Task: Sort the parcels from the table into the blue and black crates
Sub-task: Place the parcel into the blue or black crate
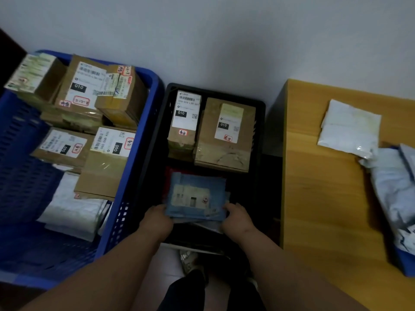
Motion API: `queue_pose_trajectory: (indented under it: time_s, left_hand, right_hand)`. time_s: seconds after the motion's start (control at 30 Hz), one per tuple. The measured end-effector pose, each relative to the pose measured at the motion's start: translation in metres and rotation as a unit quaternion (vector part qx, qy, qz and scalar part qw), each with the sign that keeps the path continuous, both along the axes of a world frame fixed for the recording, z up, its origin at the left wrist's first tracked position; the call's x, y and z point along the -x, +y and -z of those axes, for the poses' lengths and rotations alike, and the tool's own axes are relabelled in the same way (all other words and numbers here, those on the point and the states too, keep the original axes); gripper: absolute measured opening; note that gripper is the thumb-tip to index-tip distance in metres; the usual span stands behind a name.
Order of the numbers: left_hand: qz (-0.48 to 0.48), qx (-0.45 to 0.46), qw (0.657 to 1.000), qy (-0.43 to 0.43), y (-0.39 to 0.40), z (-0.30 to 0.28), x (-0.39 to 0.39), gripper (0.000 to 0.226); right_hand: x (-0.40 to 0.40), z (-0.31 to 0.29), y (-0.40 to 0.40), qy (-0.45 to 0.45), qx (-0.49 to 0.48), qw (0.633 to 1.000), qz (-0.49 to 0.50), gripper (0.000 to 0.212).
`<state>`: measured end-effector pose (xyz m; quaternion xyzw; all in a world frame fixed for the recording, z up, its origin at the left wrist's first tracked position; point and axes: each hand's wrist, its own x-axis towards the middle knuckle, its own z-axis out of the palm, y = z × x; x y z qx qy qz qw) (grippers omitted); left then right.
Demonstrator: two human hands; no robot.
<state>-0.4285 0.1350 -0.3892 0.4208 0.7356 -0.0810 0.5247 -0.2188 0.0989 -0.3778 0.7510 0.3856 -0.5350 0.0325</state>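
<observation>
A person's left hand (157, 218) and right hand (238, 217) grip a blue envelope parcel (196, 196) by its near corners inside the black crate (261, 131), at its near end.

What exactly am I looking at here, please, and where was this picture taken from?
The single picture comes from a camera worn on a person's head, looking down at their two bare hands. The left hand and right hand hold a flat blue parcel by its near corners inside the black crate, which also holds two brown boxes. The blue crate on the left carries more boxes. White and grey bags lie on the wooden table at right.
</observation>
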Motion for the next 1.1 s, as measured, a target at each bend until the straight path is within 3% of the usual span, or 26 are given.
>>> queue_pose_trajectory:
  time_s: [0.23,0.47,0.77,1.1]
  left_hand:
    - [-0.012,-0.054,0.998,-0.003,-0.011,-0.032,-0.047,0.057]
    - [0.007,-0.156,0.988,-0.002,-0.039,-0.085,-0.128,0.050]
    - [0.045,-0.230,0.968,-0.084,-0.090,-0.147,-0.257,0.047]
    - [0.136,-0.257,0.947,-0.136,-0.101,-0.180,-0.319,0.045]
  right_hand:
    - [-0.021,-0.038,-0.005,0.015,-0.058,0.998,0.016,0.057]
    - [-0.083,-0.101,-0.028,0.024,-0.206,0.978,0.001,0.042]
    - [-0.208,-0.158,-0.096,-0.059,-0.349,0.935,0.012,0.029]
    - [-0.283,-0.167,-0.156,-0.204,-0.313,0.922,0.105,0.021]
